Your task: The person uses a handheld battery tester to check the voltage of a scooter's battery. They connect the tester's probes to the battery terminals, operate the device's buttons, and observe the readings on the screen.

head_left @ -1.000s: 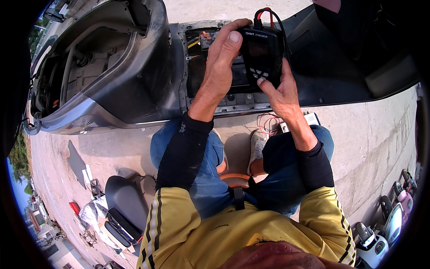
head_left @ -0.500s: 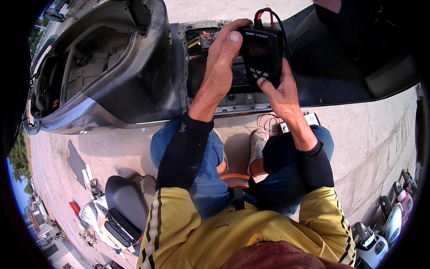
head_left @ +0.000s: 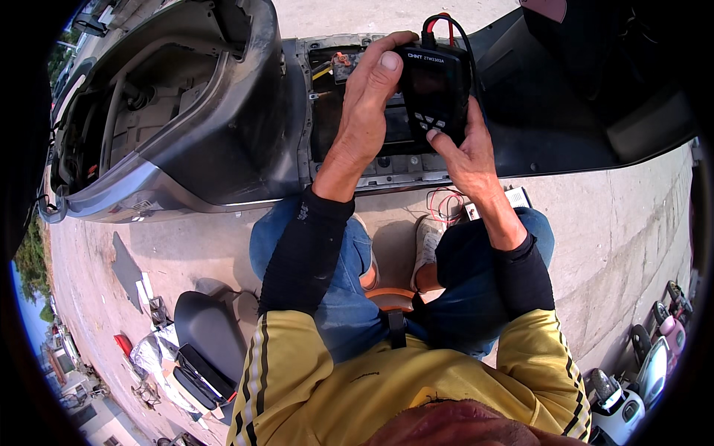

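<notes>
My left hand (head_left: pixel 364 111) is closed on the left side of a black handheld tester (head_left: pixel 433 89) with a dark screen. My right hand (head_left: pixel 468 156) grips its lower right side, thumb on the button cluster. A black cable and a red one (head_left: pixel 451 28) come out of the tester's top. Beneath it lies the open floorboard compartment (head_left: pixel 320 126) of a dark grey scooter (head_left: pixel 238 167); a part with an orange top (head_left: pixel 342 65) and a yellow lead show inside, the rest partly hidden by my hands and the tester.
The scooter's open under-seat bay (head_left: pixel 145 115) is at upper left. Thin red leads (head_left: pixel 445 204) and a light-coloured box (head_left: pixel 518 196) lie on the ground by my right knee. A detached seat (head_left: pixel 204 323) and assorted parts are at lower left. Several small scooters (head_left: pixel 639 364) stand at lower right.
</notes>
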A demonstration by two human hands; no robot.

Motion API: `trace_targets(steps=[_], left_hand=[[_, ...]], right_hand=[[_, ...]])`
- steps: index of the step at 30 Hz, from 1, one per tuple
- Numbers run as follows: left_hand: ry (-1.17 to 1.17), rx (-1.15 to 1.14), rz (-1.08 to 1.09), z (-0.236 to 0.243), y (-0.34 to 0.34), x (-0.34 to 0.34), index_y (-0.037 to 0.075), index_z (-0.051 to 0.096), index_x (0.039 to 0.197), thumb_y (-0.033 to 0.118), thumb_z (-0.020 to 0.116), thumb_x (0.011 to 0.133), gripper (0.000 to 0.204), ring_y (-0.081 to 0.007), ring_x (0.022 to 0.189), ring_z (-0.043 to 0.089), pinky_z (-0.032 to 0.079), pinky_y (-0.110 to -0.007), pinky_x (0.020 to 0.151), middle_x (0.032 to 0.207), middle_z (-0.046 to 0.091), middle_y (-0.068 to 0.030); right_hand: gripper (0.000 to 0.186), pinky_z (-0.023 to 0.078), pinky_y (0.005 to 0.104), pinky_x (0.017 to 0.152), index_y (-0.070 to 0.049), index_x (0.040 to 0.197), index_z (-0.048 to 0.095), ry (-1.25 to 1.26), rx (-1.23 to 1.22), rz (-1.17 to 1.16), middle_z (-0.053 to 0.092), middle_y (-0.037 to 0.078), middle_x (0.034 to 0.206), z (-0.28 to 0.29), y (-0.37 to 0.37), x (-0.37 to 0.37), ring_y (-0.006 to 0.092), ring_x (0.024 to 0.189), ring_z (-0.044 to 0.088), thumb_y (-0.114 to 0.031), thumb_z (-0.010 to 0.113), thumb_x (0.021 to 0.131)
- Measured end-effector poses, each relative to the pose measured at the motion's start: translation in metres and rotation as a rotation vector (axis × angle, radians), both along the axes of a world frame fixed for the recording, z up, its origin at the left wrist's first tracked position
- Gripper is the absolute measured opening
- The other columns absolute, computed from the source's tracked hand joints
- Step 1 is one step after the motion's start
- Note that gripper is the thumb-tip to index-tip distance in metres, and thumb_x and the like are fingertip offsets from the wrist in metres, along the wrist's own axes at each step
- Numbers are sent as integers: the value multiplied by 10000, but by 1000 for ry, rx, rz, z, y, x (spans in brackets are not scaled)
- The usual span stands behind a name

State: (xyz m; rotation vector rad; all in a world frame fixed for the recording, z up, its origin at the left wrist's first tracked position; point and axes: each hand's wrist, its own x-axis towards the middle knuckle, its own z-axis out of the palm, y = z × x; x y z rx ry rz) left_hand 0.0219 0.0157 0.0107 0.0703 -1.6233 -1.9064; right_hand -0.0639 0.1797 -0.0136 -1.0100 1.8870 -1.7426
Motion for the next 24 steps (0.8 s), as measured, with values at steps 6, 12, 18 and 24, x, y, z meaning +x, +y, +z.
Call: trace_targets(steps=[6,12,18,24], left_hand=[[8,3,-1,-1,0,0,-35,464,1470,537,462,1068,698,-213,1307,561,437,-360,1102,1426,547,-158],[3,9,-1,0,0,-1,-35,464,1469,541,465,1067,702,-214,1300,565,438,-360,1099,1420,552,-155],[0,9,3,0,0,0,-35,465,1468,543,466,1067,703,-213,1303,563,441,-360,1098,1417,554,-155],[13,-1,5,1,1,0,-36,464,1469,536,455,1072,697,-211,1302,563,445,-359,1093,1415,554,-156]], right_hand=[[557,450,295,984,0,1382,491,-3,-5,-1,620,86,1191,0,0,0,146,1088,566,-23,668,855],[550,450,293,980,0,1377,491,-2,-3,0,619,82,1186,-4,-1,-3,142,1084,564,-24,666,856],[560,448,293,984,1,1384,487,13,9,3,622,86,1194,-1,-1,-1,145,1095,567,-30,669,855],[605,446,317,1023,25,1423,450,30,25,3,644,146,1216,2,0,0,195,1110,593,-51,664,863]])
